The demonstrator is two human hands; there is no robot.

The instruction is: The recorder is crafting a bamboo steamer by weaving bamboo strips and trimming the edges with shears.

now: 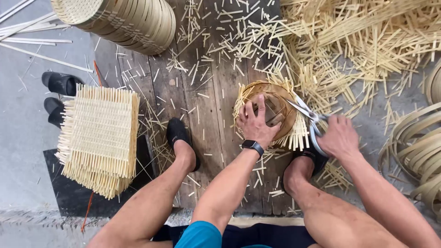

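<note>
Seated person, bare knees at the near edge of the frame, feet in black slippers on a worn plank floor (pixel 216 92) of grey, grooved wood.

Left hand (pixel 255 121), smartwatch on the wrist, presses palm-down with fingers spread on a round woven bamboo basket (pixel 275 98) turned over a mould; not gripping, just pinning it. Basket sits on the planks between the feet, toward the right side of the boards, pale strip ends bristling out around its rim.

Right hand (pixel 339 137) clenched through the handles of steel scissors (pixel 305 112), blades at the basket's right rim among the protruding strips.

Left of the feet: a stack of square woven mats (pixel 98 138), fringed edges, flat weave.

Farther out: short bamboo offcuts (pixel 349 50) litter the boards, heaped thick at the far right. Far left corner: nested stack of round baskets (pixel 133 18), smooth curved rims.
</note>
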